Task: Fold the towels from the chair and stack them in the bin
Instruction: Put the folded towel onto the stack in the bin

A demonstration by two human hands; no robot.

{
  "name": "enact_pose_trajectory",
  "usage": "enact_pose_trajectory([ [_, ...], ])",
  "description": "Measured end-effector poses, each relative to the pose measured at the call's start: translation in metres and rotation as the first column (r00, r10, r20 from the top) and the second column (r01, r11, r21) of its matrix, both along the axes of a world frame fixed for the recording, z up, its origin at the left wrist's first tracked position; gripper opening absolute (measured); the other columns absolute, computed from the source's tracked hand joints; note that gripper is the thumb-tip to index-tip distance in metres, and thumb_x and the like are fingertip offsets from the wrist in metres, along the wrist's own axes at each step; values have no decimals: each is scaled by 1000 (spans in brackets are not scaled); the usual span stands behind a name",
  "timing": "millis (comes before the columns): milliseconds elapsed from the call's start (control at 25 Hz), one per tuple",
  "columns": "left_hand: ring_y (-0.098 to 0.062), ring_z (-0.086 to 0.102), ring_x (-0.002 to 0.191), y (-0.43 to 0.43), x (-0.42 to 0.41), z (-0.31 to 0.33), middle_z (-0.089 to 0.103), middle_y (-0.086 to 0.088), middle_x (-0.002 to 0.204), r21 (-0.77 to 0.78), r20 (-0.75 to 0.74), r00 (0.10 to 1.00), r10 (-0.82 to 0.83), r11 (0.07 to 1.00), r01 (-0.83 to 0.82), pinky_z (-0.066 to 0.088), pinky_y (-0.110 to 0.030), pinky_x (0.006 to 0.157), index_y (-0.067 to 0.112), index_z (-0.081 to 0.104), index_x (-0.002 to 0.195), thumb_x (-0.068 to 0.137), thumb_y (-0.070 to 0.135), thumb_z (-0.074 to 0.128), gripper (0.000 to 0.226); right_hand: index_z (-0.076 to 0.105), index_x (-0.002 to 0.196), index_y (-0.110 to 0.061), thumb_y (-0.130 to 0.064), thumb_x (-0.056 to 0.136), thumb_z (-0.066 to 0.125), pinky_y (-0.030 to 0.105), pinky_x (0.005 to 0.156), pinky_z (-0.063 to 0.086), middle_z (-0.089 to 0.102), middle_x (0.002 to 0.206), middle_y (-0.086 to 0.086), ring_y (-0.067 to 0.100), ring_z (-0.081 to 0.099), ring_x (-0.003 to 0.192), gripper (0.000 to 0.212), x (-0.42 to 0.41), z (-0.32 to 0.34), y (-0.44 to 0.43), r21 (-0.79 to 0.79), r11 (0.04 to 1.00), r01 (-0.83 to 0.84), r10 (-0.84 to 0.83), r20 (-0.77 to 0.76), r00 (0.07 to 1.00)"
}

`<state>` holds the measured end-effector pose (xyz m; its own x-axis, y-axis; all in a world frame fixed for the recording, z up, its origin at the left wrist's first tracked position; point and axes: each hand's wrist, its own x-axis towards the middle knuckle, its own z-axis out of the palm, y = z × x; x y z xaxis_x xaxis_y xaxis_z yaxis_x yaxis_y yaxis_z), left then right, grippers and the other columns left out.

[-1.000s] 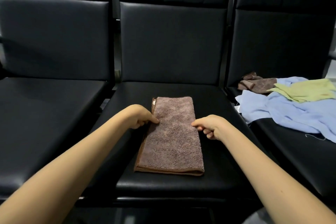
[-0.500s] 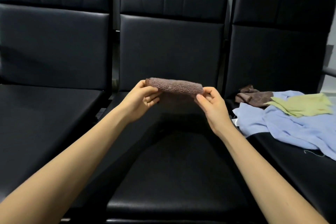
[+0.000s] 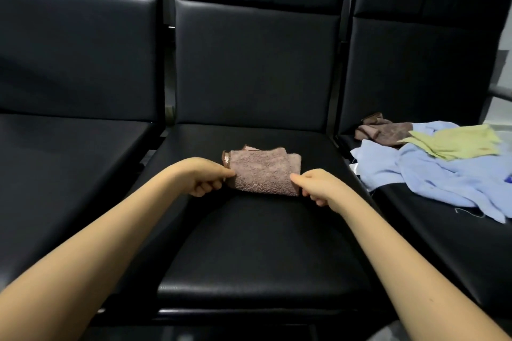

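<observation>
A brown towel (image 3: 263,171), folded into a small rectangle, lies on the seat of the middle black chair (image 3: 257,243). My left hand (image 3: 205,177) pinches its left edge and my right hand (image 3: 315,184) pinches its right edge. On the right chair (image 3: 432,230) lies a pile: a light blue towel (image 3: 432,177), a yellow-green towel (image 3: 454,144) on top of it, and another brown towel (image 3: 382,130) behind. No bin is in view.
The left black chair (image 3: 69,163) has a bare seat. Dark chair backs rise behind all three seats. A black armrest (image 3: 501,93) sticks out at the far right.
The long towel was lifted by both hands, folded in half in the air, and now lies back on the middle seat as a smaller rectangle, still pinched at both sides.
</observation>
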<state>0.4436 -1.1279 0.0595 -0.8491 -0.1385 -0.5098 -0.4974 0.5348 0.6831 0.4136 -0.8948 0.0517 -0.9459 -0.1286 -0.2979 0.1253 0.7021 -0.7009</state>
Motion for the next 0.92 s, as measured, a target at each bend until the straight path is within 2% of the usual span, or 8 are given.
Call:
enact_pose_trajectory([
  [120,-12,43,52,4,-8,2,48,-2,66,-155,-216,976,27,986,-61,26,-20,43,13,56,86,92,46,52,34,35,55,-18,-39,93,52,27,52,27,35,57,2,17,34,52,46,-7,-12,-13,-23,997,80,-83,-199,976],
  [200,-19,60,77,10,-17,-3,60,-8,87,-87,-312,942,122,984,-156,34,-22,48,6,61,98,90,46,57,41,43,55,-19,-36,88,59,29,61,34,45,59,0,16,45,61,41,-14,-20,-17,-48,992,113,-121,-250,961],
  [280,-20,60,74,15,-23,-15,60,-6,80,-74,-404,901,156,976,-203,36,-25,51,9,61,78,84,39,66,31,55,62,-21,-27,83,66,27,66,39,57,70,-4,14,54,72,24,-17,-24,-18,-143,981,130,-162,-239,957],
  [360,-23,62,77,22,-29,-22,58,1,69,-152,-578,809,108,960,-237,37,-26,57,15,56,68,81,30,68,23,54,64,-20,-15,81,64,28,64,38,57,75,-4,13,52,73,20,-18,-24,-17,-287,950,123,-192,-226,955],
  [480,-22,62,95,28,-34,-23,65,3,89,-200,-734,679,17,950,-240,40,-28,73,21,61,90,90,28,57,8,42,64,-18,-6,80,55,29,57,32,47,66,-3,14,42,63,24,-17,-29,-12,-282,950,133,-221,-308,925],
  [680,-27,58,110,35,-35,-42,63,0,120,-484,-550,817,-176,864,-140,45,-35,87,31,57,123,96,43,42,33,45,79,-12,-16,82,54,27,52,32,51,76,6,24,50,68,10,-23,-31,-8,18,980,201,-190,-241,952],
  [800,-35,54,111,46,-36,-45,50,-10,125,-589,-480,863,-156,787,-185,42,-38,87,15,51,125,96,49,36,47,47,117,2,-36,87,57,29,66,39,60,111,14,31,59,97,49,-32,-33,-7,-33,976,213,-215,-179,960],
  [920,-35,50,115,56,-32,-46,43,-13,130,-644,-406,900,-159,749,-158,40,-40,92,7,48,124,95,53,37,55,60,112,-3,-34,77,70,31,79,49,64,111,9,29,61,99,48,-38,-37,-7,-93,974,208,-220,-140,966],
])
